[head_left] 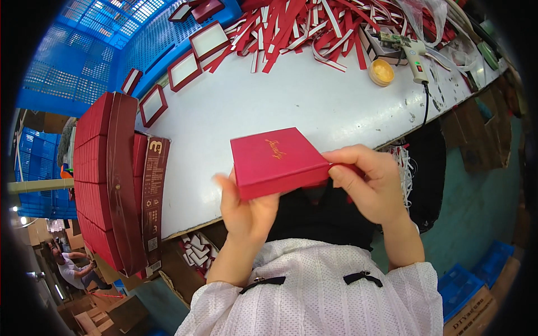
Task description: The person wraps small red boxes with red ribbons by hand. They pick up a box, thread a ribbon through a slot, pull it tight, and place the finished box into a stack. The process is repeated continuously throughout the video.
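A square red box with gold lettering on its lid is held over the near edge of the white table. My left hand grips it from below at its near left corner, fingers curled under. My right hand pinches its right edge with thumb and fingers. The box tilts slightly, lid facing up.
A tall stack of flat red boxes lies at the table's left end. Red-framed trays line the far left edge beside a blue crate. Red and white strips, a glue gun and a yellow pot lie at the back. A person sits at lower left.
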